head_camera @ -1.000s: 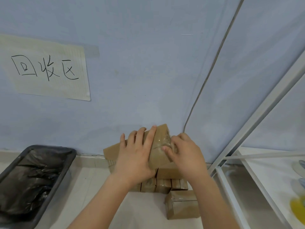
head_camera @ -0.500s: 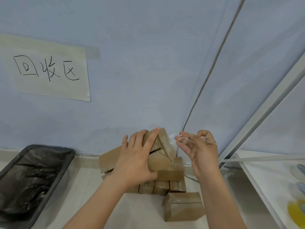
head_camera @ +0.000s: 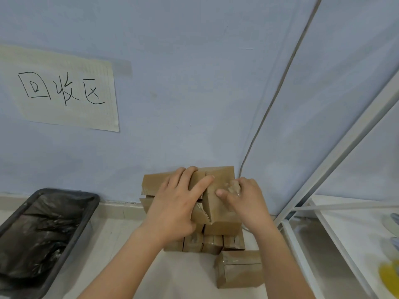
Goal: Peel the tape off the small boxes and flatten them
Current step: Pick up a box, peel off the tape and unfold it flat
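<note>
A small brown cardboard box (head_camera: 219,180) is held up in front of the wall, its near flap split open. My left hand (head_camera: 172,203) grips it from the left, fingers curled over its top edge and the index finger lying across its face. My right hand (head_camera: 246,199) is at the box's right side and pinches a crumpled strip of clear tape (head_camera: 234,186), with its index fingertip touching the cardboard. Under the held box stands a stack of small taped boxes (head_camera: 213,242). One more taped box (head_camera: 239,270) lies apart in front of it.
Flattened cardboard (head_camera: 151,182) leans behind my left hand. A black bin (head_camera: 92,203) lined with a black bag stands at the left. A handwritten paper sign (head_camera: 64,91) hangs on the blue wall. A white shelf frame (head_camera: 323,169) rises at the right, a cable (head_camera: 269,104) beside it.
My right hand pulled clear tape off to the right, then came back to the box's right side with the tape bunched in its fingers. The box's flap has split open.
</note>
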